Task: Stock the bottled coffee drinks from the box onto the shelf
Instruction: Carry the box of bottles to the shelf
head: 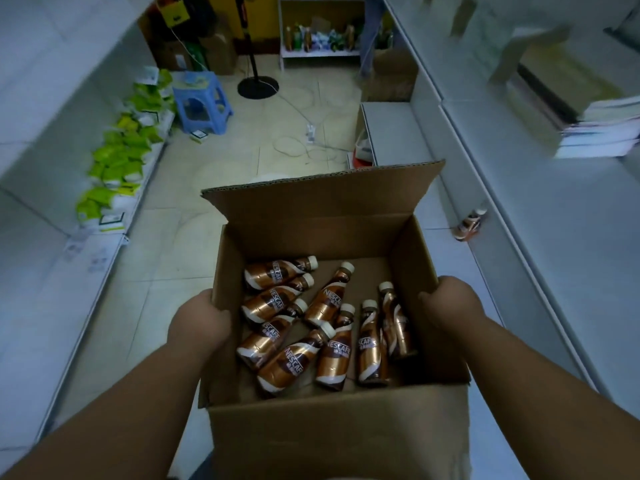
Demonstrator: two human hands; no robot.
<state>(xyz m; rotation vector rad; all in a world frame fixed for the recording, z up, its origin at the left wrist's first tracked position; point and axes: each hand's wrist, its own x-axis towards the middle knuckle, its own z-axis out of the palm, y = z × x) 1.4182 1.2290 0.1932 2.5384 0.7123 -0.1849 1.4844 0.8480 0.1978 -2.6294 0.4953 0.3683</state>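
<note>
An open cardboard box (332, 431) is held in front of me above the aisle floor, its far flap standing up. Several brown and gold bottled coffee drinks (301, 327) with white caps lie loose on its bottom. My left hand (199, 325) grips the box's left wall and my right hand (450, 306) grips its right wall. One more coffee bottle (470, 224) stands alone on the low white shelf (554, 258) to my right, beyond the box.
White shelving lines both sides of the aisle. Green and white packets (117, 161) fill the low left shelf. A blue plastic stool (201, 105), a fan stand base (258, 87) and a cable with a power strip (310, 131) lie on the floor ahead. Stacked books (602, 129) sit on the upper right shelf.
</note>
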